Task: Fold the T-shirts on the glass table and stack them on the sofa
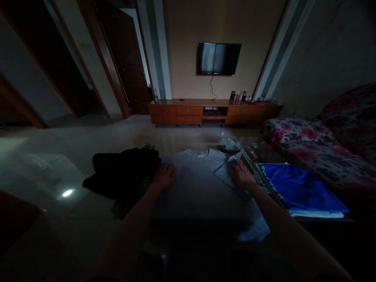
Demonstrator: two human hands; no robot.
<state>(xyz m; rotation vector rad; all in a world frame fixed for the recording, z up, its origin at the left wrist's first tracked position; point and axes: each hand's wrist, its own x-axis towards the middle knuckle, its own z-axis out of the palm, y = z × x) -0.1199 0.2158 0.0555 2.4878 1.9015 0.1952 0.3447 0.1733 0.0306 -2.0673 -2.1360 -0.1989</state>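
Note:
A grey T-shirt (194, 184) lies spread on a glass coffee table (202, 144), its collar at the far side. My left hand (164, 175) rests on the shirt's left edge, fingers stretched out. On the right, the sleeve (226, 172) is turned inward over the shirt's body. My right hand (243, 175) lies on that folded sleeve with its fingers apart. Dark shadow hides the shirt's near part, though a pale corner shows below my right forearm.
Black clothes (123, 170) are heaped left of the shirt. A folded blue cloth (299, 188) lies at the right, beside a flowered sofa (311, 145). Beyond the table stand a low wooden cabinet (188, 111) and a wall television (219, 58). The room is dim.

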